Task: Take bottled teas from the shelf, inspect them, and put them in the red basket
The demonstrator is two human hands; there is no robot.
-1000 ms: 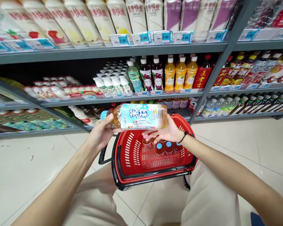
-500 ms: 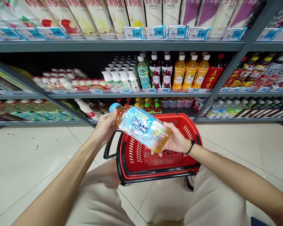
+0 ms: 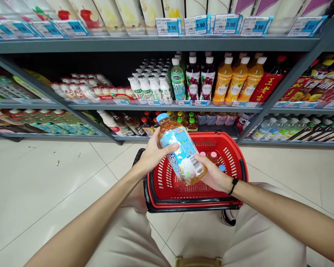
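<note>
Both my hands hold one plastic bottle of amber tea (image 3: 180, 152) with a light blue label and a blue cap. It is tilted, cap up and to the left, above a red shopping basket (image 3: 233, 163). My left hand (image 3: 153, 154) wraps the upper part of the bottle, thumb across the label. My right hand (image 3: 214, 174) cups the bottom end from below. Bottle caps (image 3: 213, 156) show inside the basket, just right of the held bottle.
The basket stands on a pale tiled floor in front of grey shelves (image 3: 156, 107) packed with drink bottles and cartons. Blue price tags (image 3: 200, 25) line the upper shelf edge. My knees in beige trousers (image 3: 256, 237) flank the basket's near side.
The bottle has turned from lying level to standing steeply, cap up, and its label side has rotated so the barcode shows. My view has shifted so the basket sits further right.
</note>
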